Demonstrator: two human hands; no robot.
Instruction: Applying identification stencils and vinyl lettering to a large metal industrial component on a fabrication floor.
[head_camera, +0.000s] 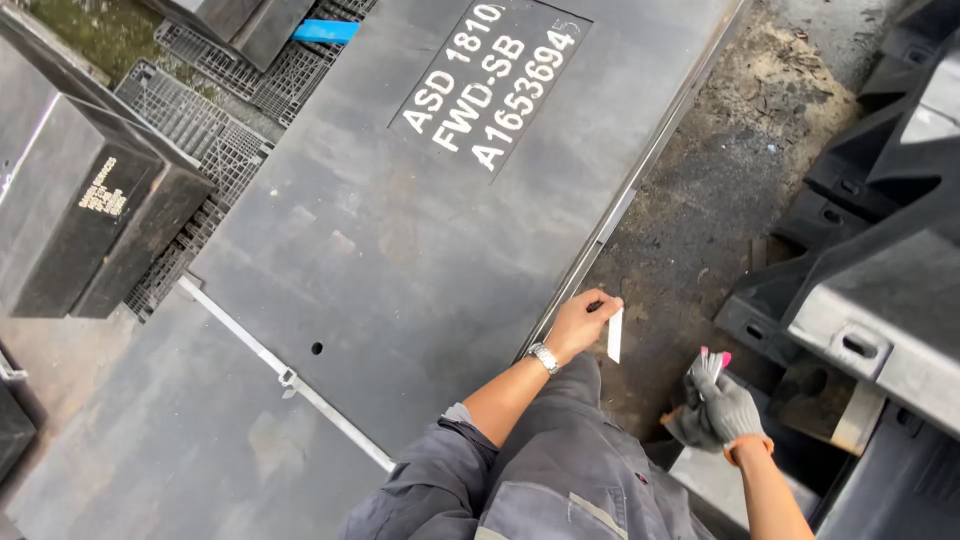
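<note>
1. Head view: your left hand (583, 322), bare with a silver wristwatch (545, 357), is closed on a flat white marker stick (615, 334) at the right edge of the large dark grey steel plate (400, 250).
2. Your right hand (728, 405), in a grey knit glove, grips a crumpled grey rag (692, 424) over the dirt ground (720, 190).
3. White stencilled lettering (492, 82) sits on a darker rectangle near the plate's top; a black block (90, 210) at left carries a small white label.

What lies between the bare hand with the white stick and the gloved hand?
In the head view, only dark, dirty ground separates the left hand, holding the white stick, from the gloved right hand, which clutches a grey rag.
</note>
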